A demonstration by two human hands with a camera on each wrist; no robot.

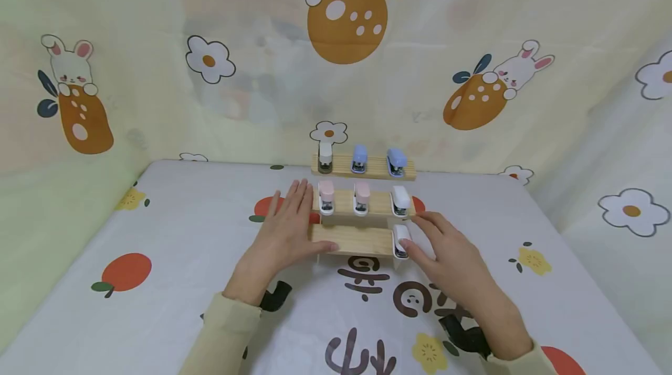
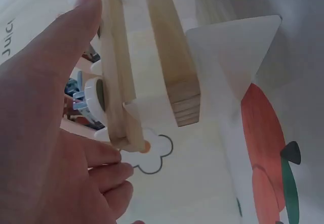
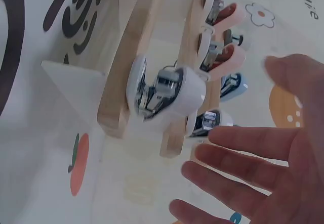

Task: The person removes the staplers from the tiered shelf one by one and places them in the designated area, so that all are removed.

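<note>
A tiered wooden rack (image 1: pixel 352 239) stands on the table with small staplers on its steps. My left hand (image 1: pixel 283 232) lies along the rack's left end, fingers extended, thumb reaching over the lowest step. On the right, my right hand (image 1: pixel 457 258) spreads loosely beside a white stapler (image 1: pixel 401 241) at that step's right end; the right wrist view shows its thumb and fingers apart from this stapler. The middle step carries two pink staplers, including one pink stapler (image 1: pixel 361 197), and another white stapler (image 1: pixel 401 200). Neither hand grips a stapler.
The back step (image 1: pixel 377 168) holds a stapler with a white top (image 1: pixel 325 156) and two blue staplers, one blue stapler (image 1: pixel 396 162) at its right. White supports (image 3: pixel 76 90) hold up the lower steps. Behind hangs a patterned cloth (image 1: pixel 252 112); a printed cover (image 1: pixel 199 305) lies beneath.
</note>
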